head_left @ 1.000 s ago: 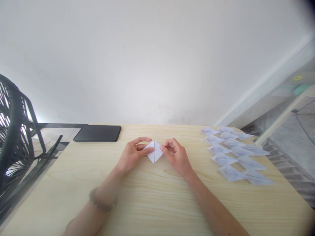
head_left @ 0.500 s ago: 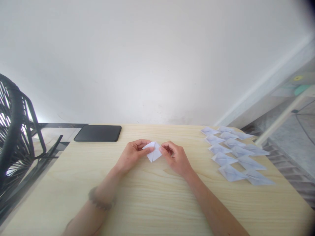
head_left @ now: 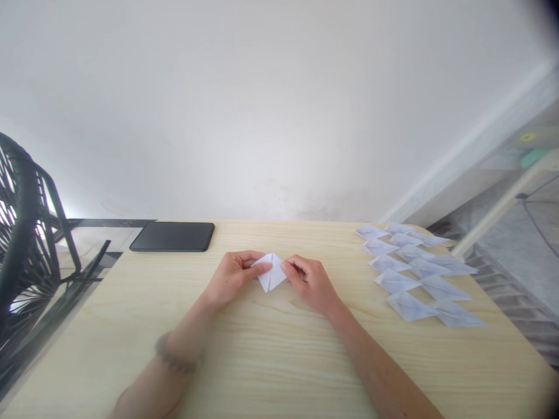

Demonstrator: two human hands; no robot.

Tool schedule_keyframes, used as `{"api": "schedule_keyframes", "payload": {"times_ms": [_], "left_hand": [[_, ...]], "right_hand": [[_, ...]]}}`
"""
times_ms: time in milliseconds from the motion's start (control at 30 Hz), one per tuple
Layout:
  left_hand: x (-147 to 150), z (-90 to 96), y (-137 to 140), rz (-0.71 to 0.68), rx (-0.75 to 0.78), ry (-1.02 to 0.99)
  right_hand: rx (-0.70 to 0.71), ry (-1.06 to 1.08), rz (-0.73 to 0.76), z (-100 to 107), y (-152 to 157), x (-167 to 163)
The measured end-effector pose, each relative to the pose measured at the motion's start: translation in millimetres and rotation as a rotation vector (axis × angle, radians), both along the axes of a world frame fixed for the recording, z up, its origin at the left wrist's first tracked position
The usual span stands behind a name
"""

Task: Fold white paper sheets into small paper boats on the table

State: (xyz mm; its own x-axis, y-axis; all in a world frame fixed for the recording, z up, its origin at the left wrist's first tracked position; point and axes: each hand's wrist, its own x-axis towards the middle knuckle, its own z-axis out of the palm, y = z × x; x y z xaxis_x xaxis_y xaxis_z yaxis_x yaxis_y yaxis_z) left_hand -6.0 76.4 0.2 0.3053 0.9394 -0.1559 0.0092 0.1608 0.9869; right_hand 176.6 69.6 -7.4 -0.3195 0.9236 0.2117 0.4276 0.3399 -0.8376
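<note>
A small folded white paper (head_left: 271,278), roughly diamond-shaped with a crease down its middle, is held between my two hands over the table. My left hand (head_left: 233,276) pinches its left side, thumb on top and fingers behind. On the right side, my right hand (head_left: 310,280) grips the paper's edge between thumb and forefinger, its other fingers curled. The paper's far side and some fingertips are hidden.
Several folded white paper pieces (head_left: 395,282) lie in rows on the right of the wooden table (head_left: 279,361). A black phone (head_left: 173,237) rests at the back left. A black woven chair (head_left: 26,215) stands left, and a white wall (head_left: 279,116) rises behind.
Both hands keep their pinch on the paper, which has shifted very slightly left and toward me. The other paper pieces and the phone stay in place on the table.
</note>
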Motion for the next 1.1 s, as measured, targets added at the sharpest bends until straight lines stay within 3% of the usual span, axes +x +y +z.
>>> {"api": "schedule_keyframes", "payload": {"times_ms": [333,667,833,1100], "left_hand": [[1.3,3.3,0.8,-0.005,-0.051,-0.097],[3.9,1.0,0.5,0.052,-0.001,-0.051],[4.6,0.8,-0.1,0.033,0.045,0.053],[3.9,1.7,1.2,0.017,0.058,0.049]], "right_hand": [[-0.123,0.132,-0.045,-3.8,2.2,1.7],[-0.032,0.012,-0.096,-2.7,0.9,0.6],[-0.035,0.009,-0.050,-2.9,-0.8,-0.9],[-0.001,-0.041,0.048,0.0,-0.4,0.2]]}}
